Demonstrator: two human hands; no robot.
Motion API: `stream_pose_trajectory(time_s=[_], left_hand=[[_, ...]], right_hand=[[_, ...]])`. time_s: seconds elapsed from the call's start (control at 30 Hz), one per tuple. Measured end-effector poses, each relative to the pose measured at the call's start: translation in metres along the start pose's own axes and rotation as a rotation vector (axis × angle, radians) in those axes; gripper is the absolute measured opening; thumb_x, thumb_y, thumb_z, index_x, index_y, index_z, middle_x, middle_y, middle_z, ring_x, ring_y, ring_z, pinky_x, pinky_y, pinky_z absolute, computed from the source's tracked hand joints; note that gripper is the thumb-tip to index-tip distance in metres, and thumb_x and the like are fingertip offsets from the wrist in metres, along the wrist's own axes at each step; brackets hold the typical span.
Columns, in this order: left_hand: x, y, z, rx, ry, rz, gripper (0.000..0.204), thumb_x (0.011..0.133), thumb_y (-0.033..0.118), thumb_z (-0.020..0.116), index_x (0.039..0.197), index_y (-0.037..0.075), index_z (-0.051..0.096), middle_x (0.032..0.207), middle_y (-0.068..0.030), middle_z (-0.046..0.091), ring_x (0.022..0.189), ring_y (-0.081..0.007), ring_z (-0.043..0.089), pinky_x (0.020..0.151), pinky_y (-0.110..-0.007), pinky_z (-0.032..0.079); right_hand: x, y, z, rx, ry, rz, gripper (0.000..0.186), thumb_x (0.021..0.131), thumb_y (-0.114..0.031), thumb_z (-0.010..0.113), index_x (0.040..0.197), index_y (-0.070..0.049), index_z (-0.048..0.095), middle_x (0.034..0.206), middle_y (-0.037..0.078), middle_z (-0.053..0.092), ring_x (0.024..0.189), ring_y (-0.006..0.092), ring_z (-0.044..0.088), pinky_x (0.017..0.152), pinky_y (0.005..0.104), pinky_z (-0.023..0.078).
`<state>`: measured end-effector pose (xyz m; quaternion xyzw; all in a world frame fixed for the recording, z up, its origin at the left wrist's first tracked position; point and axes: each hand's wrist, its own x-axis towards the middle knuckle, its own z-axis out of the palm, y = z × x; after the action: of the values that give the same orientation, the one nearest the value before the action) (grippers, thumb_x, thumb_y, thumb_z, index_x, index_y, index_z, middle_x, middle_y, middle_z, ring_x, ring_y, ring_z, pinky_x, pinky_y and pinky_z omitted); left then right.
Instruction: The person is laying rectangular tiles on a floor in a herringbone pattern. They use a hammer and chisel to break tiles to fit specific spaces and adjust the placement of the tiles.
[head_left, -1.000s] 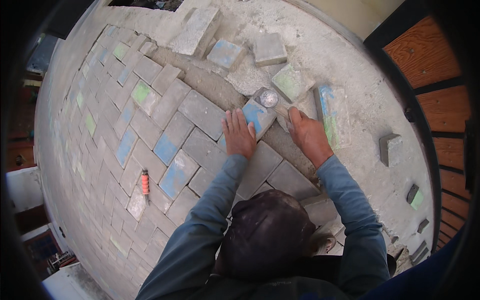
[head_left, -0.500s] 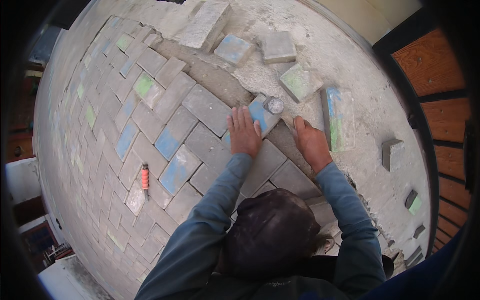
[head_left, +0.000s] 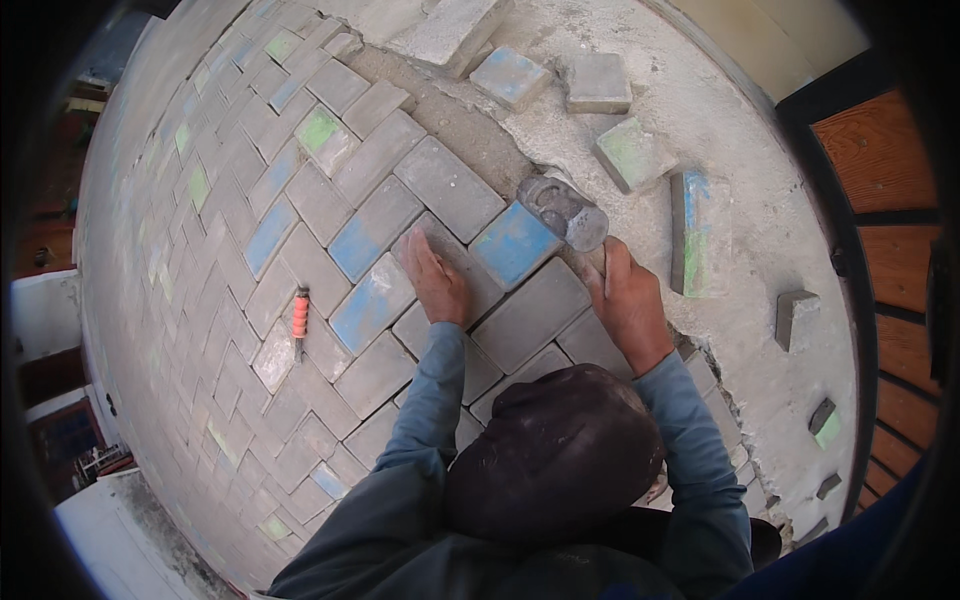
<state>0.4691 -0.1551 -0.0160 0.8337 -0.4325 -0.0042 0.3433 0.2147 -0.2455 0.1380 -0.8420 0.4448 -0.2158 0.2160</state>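
Note:
My right hand (head_left: 625,300) grips the handle of a club hammer (head_left: 565,210), whose metal head is at the upper corner of a blue-painted paver (head_left: 510,240). My left hand (head_left: 435,275), fingers extended, rests at a grey paver just left of the blue one. A grey paver (head_left: 520,310) lies below the blue one, among the herringbone paving (head_left: 370,130). Farther left, a tool with an orange ridged handle (head_left: 300,318) lies on the pavers. A dark cap (head_left: 550,450) covers a head between my forearms, hiding some pavers beneath.
A sandy gap (head_left: 460,125) runs along the paving's edge beside rough concrete (head_left: 770,240). Loose blocks lie there, including a square one (head_left: 598,82), a green-marked one (head_left: 625,150) and a long blue-and-green one (head_left: 695,230). A wooden-panelled gate (head_left: 880,170) stands at the right.
My left hand has slid left off the blue paver onto the grey one beside it. The hammer head has turned and moved relative to the blue paver. The whole view has shifted slightly.

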Motion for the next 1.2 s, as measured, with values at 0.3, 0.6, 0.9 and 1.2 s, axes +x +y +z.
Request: stream_pose_trajectory(time_s=[0.3,0.6,0.9,1.2], left_hand=[[-0.036,-0.017,-0.023,0.302,-0.196,-0.049,0.06,0.107,0.031,0.042,0.155,-0.004,0.033,0.164,-0.023,0.029,0.155,-0.0369,0.021,0.128,-0.051,0.009],[-0.034,-0.015,-0.017,0.315,-0.245,-0.05,0.063,0.107,0.032,0.042,0.157,-0.004,0.031,0.166,-0.0233,0.024,0.157,-0.0384,0.016,0.128,-0.052,0.006],[-0.035,-0.023,-0.022,0.343,-0.261,-0.077,0.063,0.106,0.032,0.044,0.157,-0.003,0.03,0.167,-0.0225,0.023,0.158,-0.0357,0.013,0.128,-0.052,0.004],[-0.034,-0.016,-0.015,0.326,-0.26,-0.062,0.064,0.105,0.032,0.043,0.158,-0.002,0.029,0.168,-0.022,0.022,0.158,-0.0364,0.012,0.128,-0.052,0.004]], right_hand=[[-0.005,0.015,0.01,0.079,-0.19,0.257,0.026,0.1,-0.022,0.063,0.113,-0.003,0.051,0.085,0.028,0.068,0.077,0.0465,0.068,0.064,0.0507,0.051],[0.018,0.066,0.02,-0.178,0.012,0.079,0.029,0.098,-0.016,0.064,0.117,0.0,0.049,0.082,0.028,0.067,0.077,0.0466,0.068,0.061,0.0519,0.052],[0.031,0.019,0.006,-0.036,-0.04,0.206,0.025,0.099,-0.022,0.062,0.108,-0.004,0.048,0.081,0.026,0.068,0.077,0.046,0.068,0.064,0.0552,0.053],[0.0,0.079,0.033,-0.152,-0.209,0.227,0.028,0.099,-0.02,0.066,0.112,-0.001,0.049,0.081,0.028,0.066,0.077,0.0492,0.066,0.064,0.0532,0.049]])
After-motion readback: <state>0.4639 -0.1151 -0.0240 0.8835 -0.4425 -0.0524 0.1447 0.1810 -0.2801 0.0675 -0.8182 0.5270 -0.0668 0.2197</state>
